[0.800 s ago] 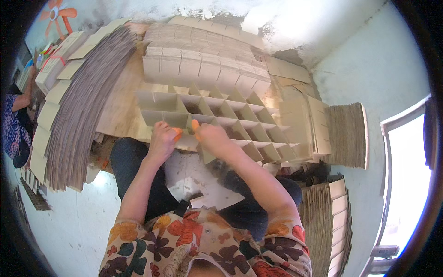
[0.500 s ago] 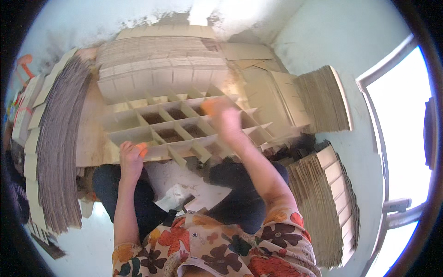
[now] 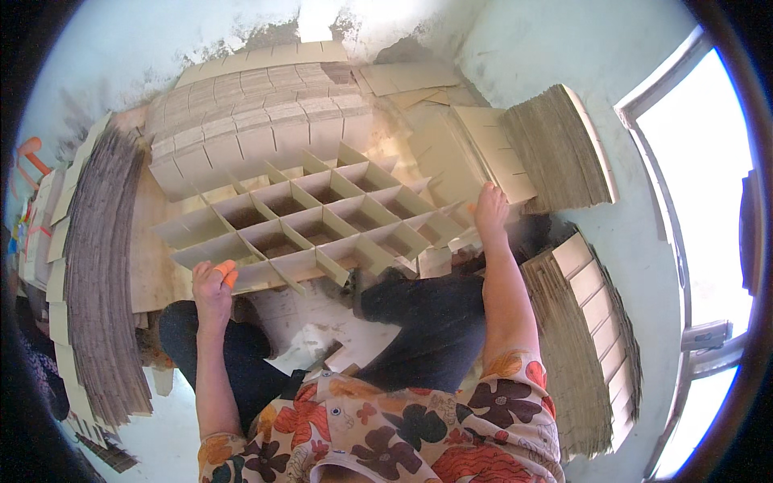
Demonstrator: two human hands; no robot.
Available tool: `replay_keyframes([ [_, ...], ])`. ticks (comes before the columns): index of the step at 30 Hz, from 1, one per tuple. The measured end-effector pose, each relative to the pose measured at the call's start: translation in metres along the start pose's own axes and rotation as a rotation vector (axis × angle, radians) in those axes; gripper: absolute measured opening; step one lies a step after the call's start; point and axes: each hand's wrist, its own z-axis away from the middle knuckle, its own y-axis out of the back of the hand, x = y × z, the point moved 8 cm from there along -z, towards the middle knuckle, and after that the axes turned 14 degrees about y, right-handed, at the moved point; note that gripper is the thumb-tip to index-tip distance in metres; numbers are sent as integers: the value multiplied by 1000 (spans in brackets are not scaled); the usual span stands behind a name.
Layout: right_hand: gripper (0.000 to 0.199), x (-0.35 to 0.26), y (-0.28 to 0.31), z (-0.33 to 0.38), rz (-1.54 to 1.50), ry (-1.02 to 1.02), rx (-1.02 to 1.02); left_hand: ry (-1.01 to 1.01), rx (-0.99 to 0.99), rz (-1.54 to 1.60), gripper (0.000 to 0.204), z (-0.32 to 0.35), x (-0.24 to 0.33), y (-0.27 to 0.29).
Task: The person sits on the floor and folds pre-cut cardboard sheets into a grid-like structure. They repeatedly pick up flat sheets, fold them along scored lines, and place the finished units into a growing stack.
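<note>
A cardboard divider grid (image 3: pixel 278 211) of crossed slotted strips lies on the work surface before me, its cells upright. My left hand (image 3: pixel 212 291) is closed on the grid's near left edge, with an orange cover on a finger. Away to the right, my right hand (image 3: pixel 489 216) reaches to the near end of a pile of slotted cardboard strips (image 3: pixel 501 149). Its fingertips are at the strips' edge and its thumb is apart from them. I see nothing lifted in that hand.
A long stack of slotted cardboard (image 3: pixel 258 133) stands behind the grid. Tall stacks of cardboard strips rise at the left (image 3: pixel 105 274) and right (image 3: pixel 555 149). Another stack (image 3: pixel 555 346) is at the lower right, beside my knee. A bright doorway (image 3: pixel 700 185) is at far right.
My right hand has moved from above the grid's far right part to the strips at the right. My left hand keeps its grip on the grid. The view has shifted slightly.
</note>
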Motion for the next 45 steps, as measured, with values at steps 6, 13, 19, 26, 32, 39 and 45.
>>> replay_keyframes([
  [6,39,7,4,2,-116,-72,63,0,3,18,23,1,2,1],
  [13,20,30,23,12,-136,-174,282,6,-30,-16,33,-1,2,-3],
  [19,23,-19,142,13,-506,-69,713,134,50,-126,47,3,-7,36],
  [26,59,-210,242,37,-1016,338,389,260,39,20,45,12,-38,63],
  [32,67,-347,228,85,-1224,848,44,310,-28,148,23,18,-55,42],
  [39,66,-398,205,96,-1258,916,-98,285,20,363,17,21,-66,36],
  [45,64,-412,197,99,-1183,911,-211,239,40,322,16,21,-57,40],
])
